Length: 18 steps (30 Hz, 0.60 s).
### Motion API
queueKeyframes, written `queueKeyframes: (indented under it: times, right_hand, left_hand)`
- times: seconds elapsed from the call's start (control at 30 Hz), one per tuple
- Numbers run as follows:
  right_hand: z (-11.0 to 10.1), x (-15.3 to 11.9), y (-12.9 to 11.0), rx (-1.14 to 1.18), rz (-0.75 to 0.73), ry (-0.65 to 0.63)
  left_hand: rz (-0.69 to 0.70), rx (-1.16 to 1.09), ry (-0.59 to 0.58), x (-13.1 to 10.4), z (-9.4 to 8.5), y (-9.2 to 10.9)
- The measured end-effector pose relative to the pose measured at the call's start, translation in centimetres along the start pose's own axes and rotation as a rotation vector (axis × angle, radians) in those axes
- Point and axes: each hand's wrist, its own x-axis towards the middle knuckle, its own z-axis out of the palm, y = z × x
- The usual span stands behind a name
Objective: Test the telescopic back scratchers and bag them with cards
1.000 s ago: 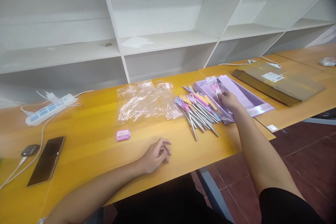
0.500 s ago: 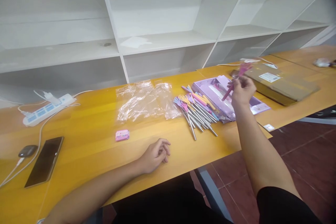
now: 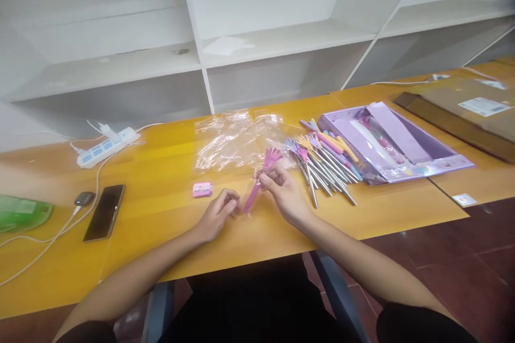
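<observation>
My right hand (image 3: 284, 190) grips a pink back scratcher (image 3: 252, 197) with a hand-shaped head, apparently in a clear sleeve. It is held tilted over the table, head up. My left hand (image 3: 220, 214) is beside its lower end, fingers loosely curled and slightly apart, with nothing visible in them. To the right lies a pile of back scratchers (image 3: 322, 171) with silver rods, coloured hand heads and coloured handles. A small pink packet (image 3: 202, 189) rests beyond my left hand. Behind it, crumpled clear plastic bags (image 3: 225, 142) are spread out.
An open purple box (image 3: 426, 163) holding a clear-wrapped pink item stands right of the pile. Farther right is a cardboard box (image 3: 454, 102). On the left are a power strip (image 3: 108, 146), a phone (image 3: 105, 211), a black charging case (image 3: 84, 198) and a green container (image 3: 24, 213).
My right hand has brought the pink back scratcher from above the purple box leftward to the front of my body. My left hand has come close to its lower end. The view has turned left.
</observation>
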Motion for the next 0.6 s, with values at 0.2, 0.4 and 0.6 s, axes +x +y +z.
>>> queueKeyframes:
  times: [0.2, 0.4, 0.6]
  right_hand:
    - [4.6, 2.3, 1.4, 0.040, 0.101, -0.268]
    - [8.3, 5.1, 3.9, -0.098, 0.086, -0.438]
    - [9.9, 7.8, 6.7, -0.418, -0.096, -0.434]
  left_hand:
    - [-0.116, -0.108, -0.033, -0.3, -3.7, 1.2]
    - [-0.139, -0.375, -0.063, -0.1, -5.7, 1.6]
    - [-0.035, -0.447, -0.017, -1.2, -7.6, 2.8]
